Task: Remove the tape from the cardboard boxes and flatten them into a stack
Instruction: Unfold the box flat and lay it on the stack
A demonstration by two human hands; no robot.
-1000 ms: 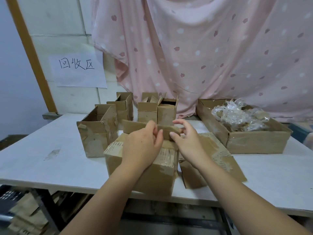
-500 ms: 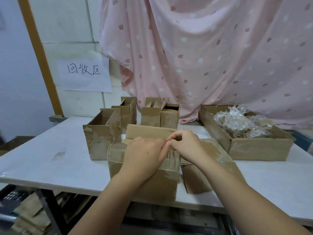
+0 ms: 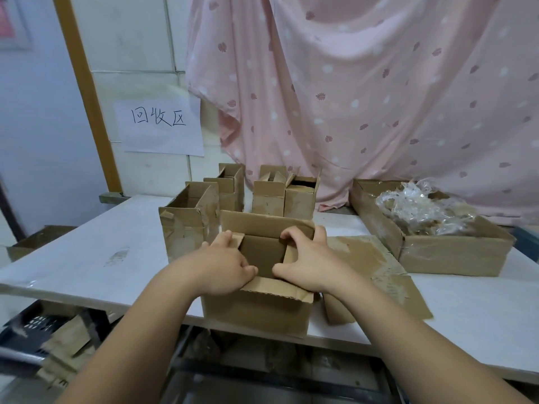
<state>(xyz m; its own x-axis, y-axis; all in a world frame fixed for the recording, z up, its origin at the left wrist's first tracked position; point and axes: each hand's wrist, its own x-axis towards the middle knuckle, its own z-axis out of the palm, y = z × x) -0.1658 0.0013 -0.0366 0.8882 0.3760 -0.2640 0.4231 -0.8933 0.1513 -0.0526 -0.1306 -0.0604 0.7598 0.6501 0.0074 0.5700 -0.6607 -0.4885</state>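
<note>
A brown cardboard box (image 3: 256,310) stands at the table's near edge with its top flaps spread open. My left hand (image 3: 224,263) grips the left inner flap, fingers curled over its edge. My right hand (image 3: 306,258) grips the right inner flap the same way. The far flap stands upright behind my fingers. A flattened box (image 3: 376,275) lies just right of it. Open boxes wait behind: one at the left (image 3: 186,225), one further back (image 3: 230,185) and a pair at the centre (image 3: 285,196).
A wide shallow box (image 3: 449,255) at the right holds crumpled clear tape (image 3: 420,208). The white table (image 3: 96,252) ends near my arms. A pink curtain hangs behind, a paper sign on the wall. Cardboard scraps and a dark crate (image 3: 32,333) lie below left.
My hands were together on the shut top of the near box. They have since parted, and the top flaps now stand open with one hand on each inner flap.
</note>
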